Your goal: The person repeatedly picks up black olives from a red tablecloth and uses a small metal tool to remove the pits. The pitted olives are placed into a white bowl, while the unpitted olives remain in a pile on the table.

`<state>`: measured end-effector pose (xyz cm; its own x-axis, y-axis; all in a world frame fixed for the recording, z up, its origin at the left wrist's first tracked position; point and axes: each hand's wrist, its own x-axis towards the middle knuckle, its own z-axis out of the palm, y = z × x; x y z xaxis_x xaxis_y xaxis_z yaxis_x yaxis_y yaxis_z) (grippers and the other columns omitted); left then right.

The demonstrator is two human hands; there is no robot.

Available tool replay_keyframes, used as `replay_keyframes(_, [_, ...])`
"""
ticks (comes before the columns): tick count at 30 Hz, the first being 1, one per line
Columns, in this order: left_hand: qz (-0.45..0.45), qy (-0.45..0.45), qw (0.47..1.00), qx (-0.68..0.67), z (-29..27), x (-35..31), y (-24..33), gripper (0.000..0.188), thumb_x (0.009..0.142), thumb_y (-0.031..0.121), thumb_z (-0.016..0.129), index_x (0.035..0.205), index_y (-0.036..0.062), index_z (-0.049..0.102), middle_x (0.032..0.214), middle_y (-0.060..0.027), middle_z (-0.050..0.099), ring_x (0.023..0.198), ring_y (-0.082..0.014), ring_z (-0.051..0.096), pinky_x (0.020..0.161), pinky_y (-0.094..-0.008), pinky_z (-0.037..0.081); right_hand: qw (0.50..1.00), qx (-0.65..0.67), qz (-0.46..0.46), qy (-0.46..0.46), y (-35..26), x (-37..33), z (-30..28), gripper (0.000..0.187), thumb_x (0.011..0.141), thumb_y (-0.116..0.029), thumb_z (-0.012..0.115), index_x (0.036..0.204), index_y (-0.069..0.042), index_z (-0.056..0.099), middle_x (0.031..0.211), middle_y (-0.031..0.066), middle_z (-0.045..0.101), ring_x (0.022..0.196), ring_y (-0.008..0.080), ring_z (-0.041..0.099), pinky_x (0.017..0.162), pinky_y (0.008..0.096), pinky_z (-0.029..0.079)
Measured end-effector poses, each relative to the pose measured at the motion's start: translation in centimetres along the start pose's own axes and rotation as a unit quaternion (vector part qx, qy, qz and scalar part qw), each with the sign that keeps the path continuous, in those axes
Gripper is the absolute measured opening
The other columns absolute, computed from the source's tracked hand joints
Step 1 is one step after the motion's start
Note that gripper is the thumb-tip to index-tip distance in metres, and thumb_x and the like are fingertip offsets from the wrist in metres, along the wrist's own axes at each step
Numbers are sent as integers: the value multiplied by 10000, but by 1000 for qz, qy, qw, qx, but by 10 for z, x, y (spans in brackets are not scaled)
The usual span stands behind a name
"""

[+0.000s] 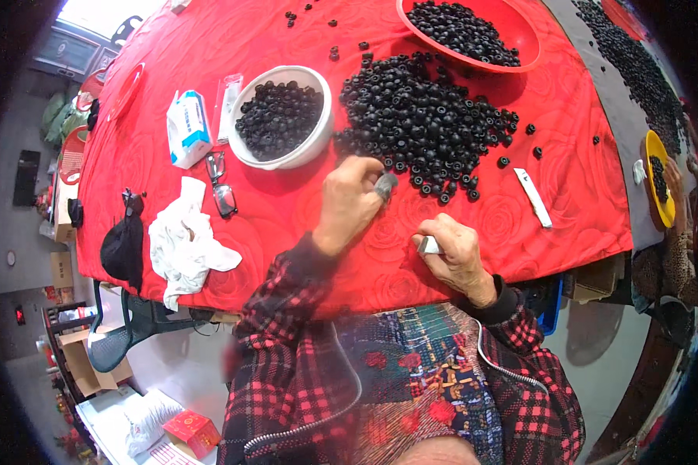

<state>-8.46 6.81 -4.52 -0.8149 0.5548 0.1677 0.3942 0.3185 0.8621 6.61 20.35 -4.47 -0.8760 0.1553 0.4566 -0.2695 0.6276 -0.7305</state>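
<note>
My left hand [350,203] is at the near edge of a heap of small round black parts [426,116], each with a hole in it. Its fingers are curled, and a dark grey wrap [385,186] covers a fingertip. Any part pinched there is hidden. My right hand [454,252] is closed in front of the heap, to the right of my left hand. At its thumb shows a short whitish-grey piece [429,245]; I cannot make out whether it is a finger wrap or something held. A white bowl [327,116] full of black parts stands left of the heap.
A red basin [529,39] with more parts stands behind the heap. Leftward lie eyeglasses [224,200], a tissue pack [188,128], a white cloth [186,240] and a black cap-like item [122,244]. A white strip [533,198] lies right. Another person's hand [675,186] touches a yellow plate [654,147].
</note>
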Motion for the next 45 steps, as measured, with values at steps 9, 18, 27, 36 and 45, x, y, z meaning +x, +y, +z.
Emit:
replay_keyframes(9, [-294,-179,718,-605,-16,-66,25,282,927,196,557,1089,-31,601,908,-90,642,684,-139,618,494,-263,536,981,179,72,-14,-18,4,-12,235,792,-15,679,1023,-13,637,772,41,549,656,120,499,578,250,385])
replay_keyframes(18, [-259,-257,805,-468,-20,-89,41,159,908,128,565,1009,10,600,780,-20,572,632,-91,545,532,-242,478,978,186,23,-86,-24,0,-15,259,750,-32,708,1000,-38,643,775,80,553,696,219,577,606,318,455])
replay_keyframes(27, [-391,-299,660,-567,-25,-91,46,134,877,-33,551,999,0,596,832,-9,598,635,-51,548,532,-195,452,971,204,-46,-112,-22,4,-23,281,712,-33,748,977,9,662,773,87,598,661,180,581,553,282,447])
replay_keyframes(36, [-398,-289,696,-522,-30,-92,62,151,919,53,547,1027,-24,619,817,-39,635,601,-70,571,503,-204,468,977,170,-115,-49,-32,2,-24,296,693,-94,789,945,8,674,711,84,598,581,202,600,490,305,458])
replay_keyframes(45, [-295,-179,789,-509,-25,-106,69,201,932,94,564,1088,-19,619,892,-43,651,614,-66,581,529,-200,468,984,38,-175,-1,-42,-4,-27,245,678,-47,767,886,-4,646,673,60,563,510,189,534,442,316,379])
